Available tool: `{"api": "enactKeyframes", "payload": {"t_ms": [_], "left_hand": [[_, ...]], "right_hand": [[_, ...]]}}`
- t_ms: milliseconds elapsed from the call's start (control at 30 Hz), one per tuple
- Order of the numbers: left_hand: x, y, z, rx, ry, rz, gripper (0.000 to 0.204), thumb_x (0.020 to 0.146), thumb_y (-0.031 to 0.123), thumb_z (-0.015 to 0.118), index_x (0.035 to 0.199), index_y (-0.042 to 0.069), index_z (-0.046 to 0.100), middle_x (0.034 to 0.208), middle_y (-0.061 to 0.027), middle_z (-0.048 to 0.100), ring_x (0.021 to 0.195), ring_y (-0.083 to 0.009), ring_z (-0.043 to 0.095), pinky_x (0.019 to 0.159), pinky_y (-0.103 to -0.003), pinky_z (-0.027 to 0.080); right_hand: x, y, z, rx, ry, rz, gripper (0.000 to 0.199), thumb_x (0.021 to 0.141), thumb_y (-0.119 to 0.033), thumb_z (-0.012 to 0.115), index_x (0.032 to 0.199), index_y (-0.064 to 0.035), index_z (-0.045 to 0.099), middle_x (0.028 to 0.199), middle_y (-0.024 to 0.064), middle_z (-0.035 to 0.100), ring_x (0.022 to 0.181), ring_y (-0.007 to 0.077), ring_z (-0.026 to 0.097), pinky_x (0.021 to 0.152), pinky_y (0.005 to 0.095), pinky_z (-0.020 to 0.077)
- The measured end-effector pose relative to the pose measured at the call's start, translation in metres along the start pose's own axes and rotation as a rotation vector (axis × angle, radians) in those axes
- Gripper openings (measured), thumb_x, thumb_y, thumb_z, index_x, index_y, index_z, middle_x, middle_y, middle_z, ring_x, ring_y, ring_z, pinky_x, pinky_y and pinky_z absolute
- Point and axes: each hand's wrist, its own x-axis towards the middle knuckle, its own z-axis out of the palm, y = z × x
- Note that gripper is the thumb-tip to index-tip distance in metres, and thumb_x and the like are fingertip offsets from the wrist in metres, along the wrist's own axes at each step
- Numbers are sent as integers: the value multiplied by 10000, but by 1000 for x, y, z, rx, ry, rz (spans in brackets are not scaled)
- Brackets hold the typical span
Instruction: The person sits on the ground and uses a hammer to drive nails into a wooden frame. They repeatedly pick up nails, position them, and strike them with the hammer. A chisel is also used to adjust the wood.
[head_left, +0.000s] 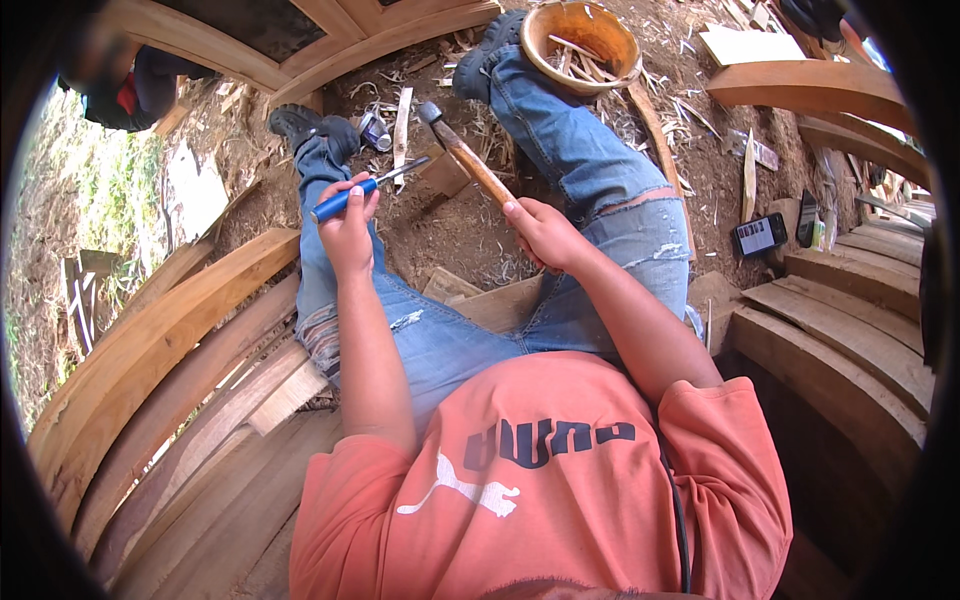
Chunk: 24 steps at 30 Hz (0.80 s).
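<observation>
- The left hand point(347, 228) has its fingers closed round the blue handle of a chisel point(370, 185); the thumb lies against the handle, whose butt sticks out on the left; the blade slants up and right, its tip just beside the hammer.
- The right hand point(545, 235) grips the lower end of the wooden handle of the hammer point(470, 163), fingers wrapped round it; the grey head is at the upper left end, well apart from the hand.
- Both tools are held over the ground point(400, 235), between the legs in jeans point(430, 340); a wood block point(445, 175) shows behind the chisel's tip.
- A can point(376, 132) lies on the ground just beside the left boot point(340, 140); a pale slat point(402, 130) lies between it and the hammer head.
- A yellow bowl point(622, 35) stands by the right boot point(472, 72); wood pieces point(580, 65) lie inside, some leaning on its rim.
- A phone point(760, 234), screen lit, lies near the left ends of the right-hand planks point(850, 325); more planks point(165, 340) flank the left leg.
- A panelled frame point(385, 50) spans the top; another person point(150, 85) is beside its left end, partly cut off.
</observation>
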Motion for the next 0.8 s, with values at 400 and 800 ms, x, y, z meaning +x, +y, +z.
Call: {"api": "enactKeyframes", "payload": {"t_ms": [400, 800], "left_hand": [[-1, -2, 1, 4, 1, -11, 207, 1063, 24, 654, 1230, 6, 533, 1314, -243, 677, 1201, -299, 701, 1004, -410, 660], [-1, 6, 3, 61, -17, -29, 204, 1063, 29, 653, 1236, 12, 544, 1314, -221, 691, 1184, -270, 708, 970, -372, 659]], "right_hand": [[1, 1, 0, 24, -7, 0, 458, 1162, -489, 454, 1058, -55, 559, 692, -7, 510, 441, 93, 481, 348, 292, 350], [2, 3, 0, 7, -3, -9, 465, 1162, -487, 458, 1061, -46, 567, 688, -10, 510, 468, 94, 488, 395, 292, 388]]}}
